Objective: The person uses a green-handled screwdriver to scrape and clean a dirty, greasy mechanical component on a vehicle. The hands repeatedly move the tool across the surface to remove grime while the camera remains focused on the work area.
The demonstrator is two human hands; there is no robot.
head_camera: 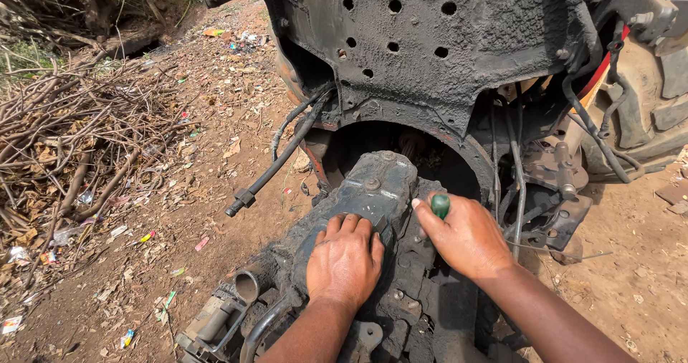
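A grimy black gearbox housing [373, 184] lies under a large greasy machine body [430, 40] full of round holes. My left hand [345, 261] rests flat on top of the housing, fingers spread. My right hand [466, 237] is closed around a tool with a green handle [439, 204]; only the handle's rounded end shows above my fist, and its shaft is hidden below. The right hand sits just right of the housing, beside the left hand.
A loose black hose with a metal end fitting [276, 164] hangs at the left. Cables and brackets [559, 184] crowd the right. A short open pipe [247, 285] sticks out at lower left. Dry branches [72, 141] and litter cover the dirt ground.
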